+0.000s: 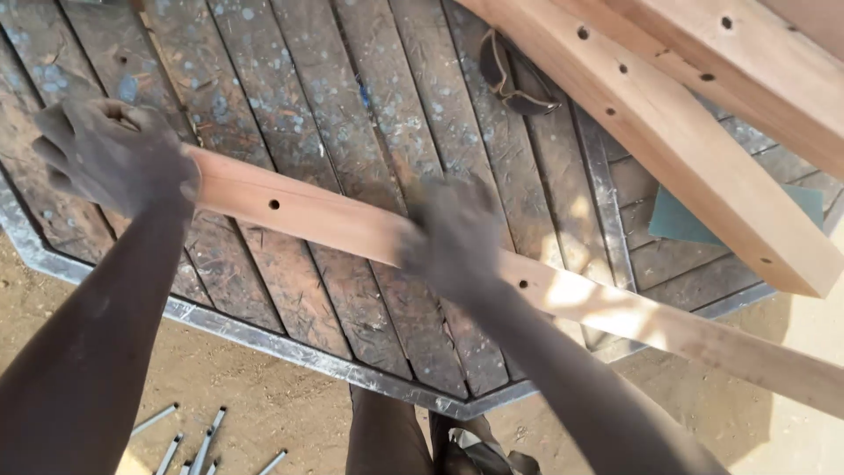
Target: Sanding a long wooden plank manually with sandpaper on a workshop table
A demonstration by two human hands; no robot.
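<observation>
The person is steadying a long, reddish-brown wooden batten with drilled holes (325, 215) across a weathered, paint-speckled plank bench with a grey metal rim (264, 339). The left hand (114, 154) is closing over the batten's far left end, its fingers (61, 132) curling down and around the end so that it looks clamped; this grip is probably keeping the piece from sliding lengthwise. The right hand (453, 233) is pressing on the batten near its middle, but it is blurring in the picture, so I cannot tell whether its fingers are lying spread or pressed together (it may be rubbing along the wood, judging by the smear).

The batten is lying flat on the bench with its long axis running from upper left to lower right; its left end is sitting under the left hand and its right end is overhanging the bench rim above the sandy ground (774, 440), running out of view. Resting most of its length on the planks is giving it support.

Two thicker pale timber beams with drilled holes (668, 132) are crossing the upper right corner, above the bench. A dark curved object (514, 75) is lying on the planks near them, and a green sheet (681, 220) is showing beneath the nearer beam. Several grey metal rods (198, 444) are lying on the ground at the lower left.
</observation>
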